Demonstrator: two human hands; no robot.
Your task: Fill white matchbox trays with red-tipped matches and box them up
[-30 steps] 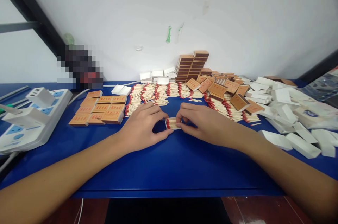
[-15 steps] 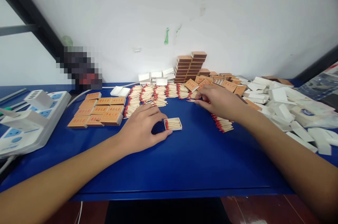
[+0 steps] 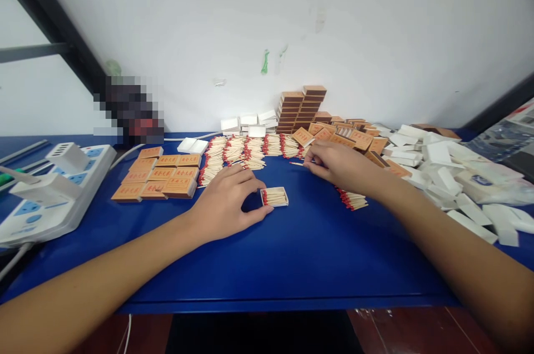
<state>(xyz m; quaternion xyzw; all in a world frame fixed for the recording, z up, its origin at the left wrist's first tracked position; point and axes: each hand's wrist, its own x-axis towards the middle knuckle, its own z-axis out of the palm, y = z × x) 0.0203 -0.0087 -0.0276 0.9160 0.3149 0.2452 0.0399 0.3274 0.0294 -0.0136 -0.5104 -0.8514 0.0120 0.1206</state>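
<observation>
My left hand (image 3: 229, 201) holds the left end of a small white matchbox tray (image 3: 283, 204) between thumb and index finger. The tray stands on the blue table with a layer of red-tipped matches (image 3: 274, 196) lying in it. Farther right, my right hand (image 3: 340, 168) pinches a single match (image 3: 297, 163), its red head pointing left. Under the right wrist lies a small heap of loose matches (image 3: 352, 199), partly hidden by the hand. Rows of loose matches (image 3: 273, 144) spread across the back of the table.
Orange matchboxes (image 3: 158, 176) lie grouped at left, beside a white power strip (image 3: 79, 193). Matchboxes stand in a tall stack (image 3: 302, 106) against the wall, with white trays (image 3: 250, 120) to its left. A pile of white trays (image 3: 442, 159) covers the right side.
My right hand has moved slightly left, and the match in its fingers shows more clearly. My left hand stays at the tray. The whole view has shifted a little.
</observation>
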